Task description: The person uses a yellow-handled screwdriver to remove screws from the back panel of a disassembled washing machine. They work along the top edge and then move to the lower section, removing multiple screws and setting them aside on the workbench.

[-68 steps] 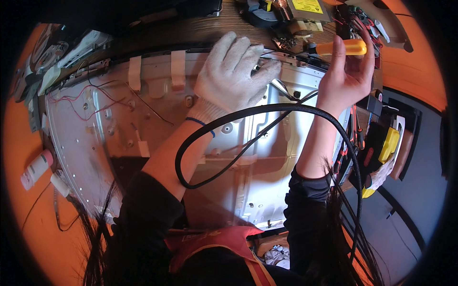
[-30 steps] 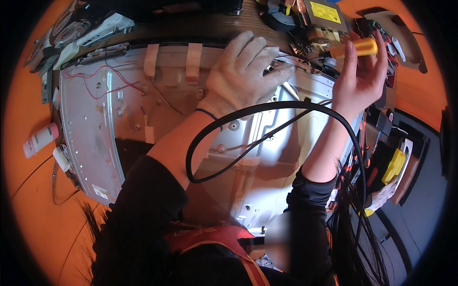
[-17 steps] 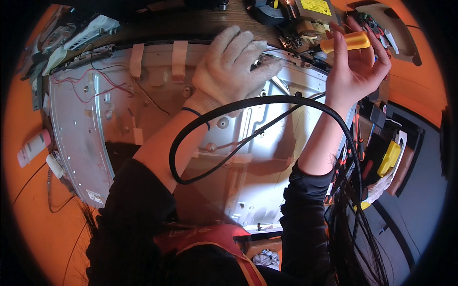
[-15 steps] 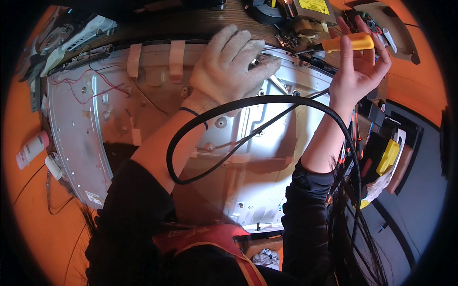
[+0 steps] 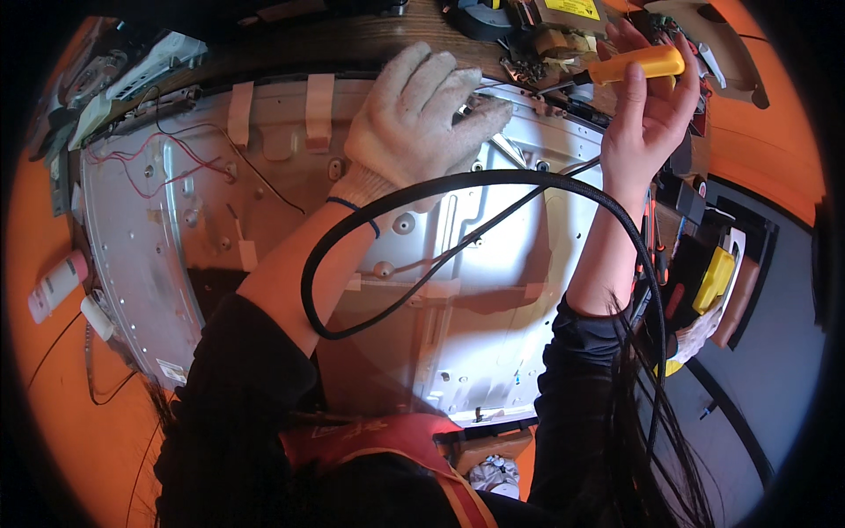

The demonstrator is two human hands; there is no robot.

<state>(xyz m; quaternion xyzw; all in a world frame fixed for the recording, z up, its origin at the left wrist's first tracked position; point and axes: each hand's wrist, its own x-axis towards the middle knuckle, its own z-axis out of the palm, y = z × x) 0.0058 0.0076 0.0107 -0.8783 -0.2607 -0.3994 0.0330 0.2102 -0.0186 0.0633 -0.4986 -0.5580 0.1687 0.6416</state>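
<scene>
Holding yellow-handled screwdriver (image 5: pixel 641 66) in right grip (image 5: pixel 650 123), its tip indistinct; left gloved grip (image 5: pixel 412 123) partly hidden, cannot tell hold.

At upper right I see a yellow-handled screwdriver (image 5: pixel 614 69), its shaft angled down-left toward the upper edge of a silvery metal panel (image 5: pixel 493 264) lying across mid-frame.

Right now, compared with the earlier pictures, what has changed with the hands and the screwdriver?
The screwdriver in the right hand tilts slightly more, its handle end higher in view. Nothing was taken or released. The gloved left hand stays at the metal panel's far edge.
</scene>
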